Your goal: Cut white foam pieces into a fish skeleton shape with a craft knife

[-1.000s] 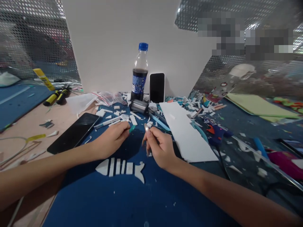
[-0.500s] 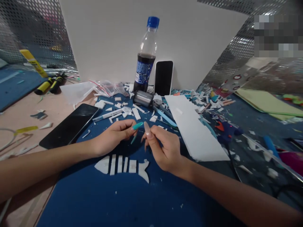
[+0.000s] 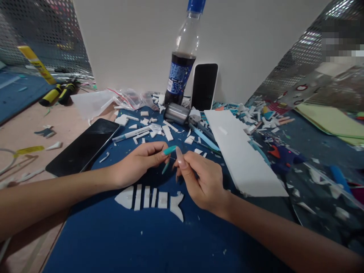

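Note:
My left hand, with long teal nails, is closed in a pinch of thumb and finger above the blue mat. Facing it, my right hand pinches too, its long pale nails meeting the teal thumbnail. A faint thin line seems to run between the fingertips, but I cannot make out what it is. Just below the hands, white foam pieces lie spaced in a row as a fish: a pointed head, several strips, a squarish block and a forked tail.
A black phone lies at left. White foam scraps, a pen and a metal cylinder lie behind the hands. A cola bottle and another phone stand farther back. A white board and glue gun lie right.
The fingertips of both hands have come slightly closer, so the nails now meet. My head view has shifted a little; the foam pieces keep their arrangement.

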Available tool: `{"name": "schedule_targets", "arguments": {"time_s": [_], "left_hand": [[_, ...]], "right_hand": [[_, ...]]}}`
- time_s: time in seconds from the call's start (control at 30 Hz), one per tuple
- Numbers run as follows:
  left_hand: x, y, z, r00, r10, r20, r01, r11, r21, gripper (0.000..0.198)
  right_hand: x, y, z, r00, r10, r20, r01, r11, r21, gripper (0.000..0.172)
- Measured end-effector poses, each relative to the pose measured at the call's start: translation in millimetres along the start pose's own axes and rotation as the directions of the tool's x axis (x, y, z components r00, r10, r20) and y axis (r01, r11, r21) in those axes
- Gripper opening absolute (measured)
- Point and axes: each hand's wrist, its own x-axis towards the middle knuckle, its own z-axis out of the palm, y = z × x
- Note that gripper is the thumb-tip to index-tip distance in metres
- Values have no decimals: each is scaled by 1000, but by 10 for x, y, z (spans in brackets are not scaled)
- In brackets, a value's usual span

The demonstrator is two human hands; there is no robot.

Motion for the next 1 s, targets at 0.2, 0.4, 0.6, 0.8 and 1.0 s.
{"name": "schedule_targets", "arguments": {"time_s": [0.2,0.4,0.6,0.8,1.0], "left_hand": [[2,-19,-3,1000,16,15,-16,999,-38,23],[-4,3,3,1000,4,7,-4,1000,11,24],[4,9,19,999,48,24,-48,999,-27,20],[-20,-16,16,996,82,22,-81,996,-23,20],[-25,-25,19,997,55,-57,-54,998,12,26]], "right_hand": [[8,9,8,1000,-11,10,11,1000,1,27],[7,18,14,999,2,37,-2,1000,-4,27],[36,28,27,996,28,80,-26,999,-20,31],[49,22,30,974,106,202,-114,993,31,30],[57,-1,21,956,178,231,-208,971,114,26]]}}
